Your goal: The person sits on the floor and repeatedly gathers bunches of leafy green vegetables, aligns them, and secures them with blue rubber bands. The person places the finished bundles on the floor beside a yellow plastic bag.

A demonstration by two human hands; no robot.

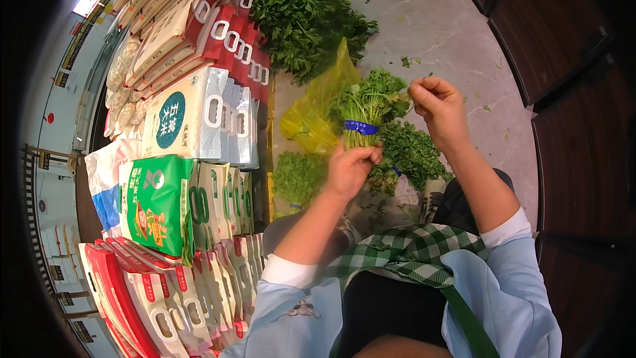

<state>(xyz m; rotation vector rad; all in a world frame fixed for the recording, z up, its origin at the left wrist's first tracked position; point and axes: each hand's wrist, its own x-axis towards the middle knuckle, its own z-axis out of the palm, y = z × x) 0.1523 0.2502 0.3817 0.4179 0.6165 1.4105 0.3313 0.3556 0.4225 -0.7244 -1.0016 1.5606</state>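
My left hand (354, 169) grips the stem ends of a bunch of leafy green herbs (370, 102), which looks like coriander. A blue printed tape (361, 128) wraps its stems just above my fingers. At the right edge of its leaves, my right hand (437, 104) pinches a small pale leaf or stem (403, 94) between thumb and bent fingers. Behind the bunch, a yellow plastic bag (318, 109) stands on the floor. Below my right wrist lie more green bunches (410, 154), one with blue tape. Another taped bunch (297, 179) rests left of my left hand, seen through a yellowish film.
A large heap of leafy greens (313, 25) lies on the grey floor (422, 20) ahead. Stacked rice bags (159, 204) with handles line the left side. Dark wooden panels (586, 159) stand on the right. Loose leaf scraps (410, 61) dot the floor.
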